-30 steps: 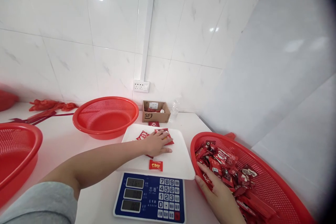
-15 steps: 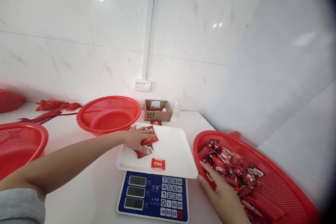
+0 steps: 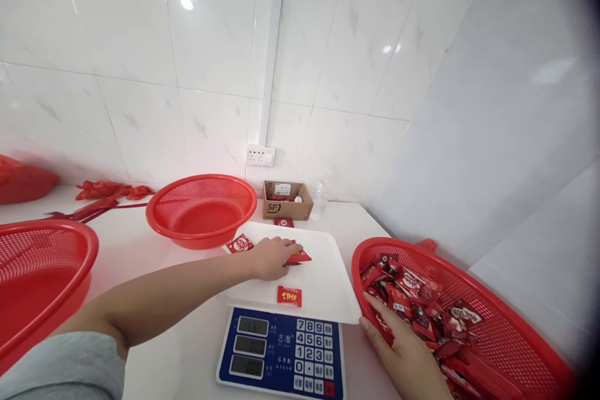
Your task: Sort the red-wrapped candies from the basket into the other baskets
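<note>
Movement first: my left hand (image 3: pixel 272 257) had slid back from the scale tray's (image 3: pixel 328 275) far-left corner, leaving one stray packet (image 3: pixel 239 244) at that edge. It lay flat, fingers wide, on a second packet (image 3: pixel 299 256). My right hand (image 3: pixel 407 353) sat among sweets in the red basket (image 3: pixel 509 337); I couldn't tell its grip.

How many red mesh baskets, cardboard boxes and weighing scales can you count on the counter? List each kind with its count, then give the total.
Red mesh baskets: 3
Cardboard box: 1
Weighing scale: 1
Total: 5
</note>
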The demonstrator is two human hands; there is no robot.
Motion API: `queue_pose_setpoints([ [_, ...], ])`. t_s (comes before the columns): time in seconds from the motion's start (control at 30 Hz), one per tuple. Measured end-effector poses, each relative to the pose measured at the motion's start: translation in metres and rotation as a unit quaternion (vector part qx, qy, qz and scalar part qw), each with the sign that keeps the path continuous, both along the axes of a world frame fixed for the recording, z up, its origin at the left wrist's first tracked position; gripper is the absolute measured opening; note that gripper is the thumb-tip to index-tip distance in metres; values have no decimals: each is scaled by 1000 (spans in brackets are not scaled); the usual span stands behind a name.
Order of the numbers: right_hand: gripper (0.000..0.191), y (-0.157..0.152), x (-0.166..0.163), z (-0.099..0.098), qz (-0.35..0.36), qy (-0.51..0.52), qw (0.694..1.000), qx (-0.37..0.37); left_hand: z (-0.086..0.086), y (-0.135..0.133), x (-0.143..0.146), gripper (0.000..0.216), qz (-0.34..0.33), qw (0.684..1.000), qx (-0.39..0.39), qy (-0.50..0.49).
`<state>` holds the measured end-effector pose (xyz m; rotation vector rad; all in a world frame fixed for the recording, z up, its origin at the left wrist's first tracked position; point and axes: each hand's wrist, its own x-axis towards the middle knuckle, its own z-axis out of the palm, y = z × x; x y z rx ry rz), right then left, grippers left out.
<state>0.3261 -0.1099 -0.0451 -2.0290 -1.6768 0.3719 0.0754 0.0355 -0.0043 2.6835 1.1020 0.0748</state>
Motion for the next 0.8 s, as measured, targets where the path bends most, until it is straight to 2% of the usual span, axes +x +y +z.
queue_pose_setpoints([
  [0.13,63,-2,0,1,4,1,1000,-1,1,-3,11,42,18,999,11,-48],
  [0.27,64,-5,1,0,6,-1,1000,-4,15,6,3,42,92,987,20,-128],
  [0.37,64,-5,1,-1,6,-1,1000,1,29,21,-19,48,162,968,34,-186],
  [0.53,65,-3,3,-4,8,1,1000,-10,43,54,-79,48,277,935,66,-212],
  [0.63,66,-2,5,-6,2,5,1000,-22,40,63,-110,58,323,921,86,-201],
  [0.7,66,-2,6,-7,-2,5,1000,-27,33,60,-120,63,327,920,107,-190],
  [0.8,67,-2,5,-8,3,0,1000,-25,19,41,-119,62,263,943,122,-162],
])
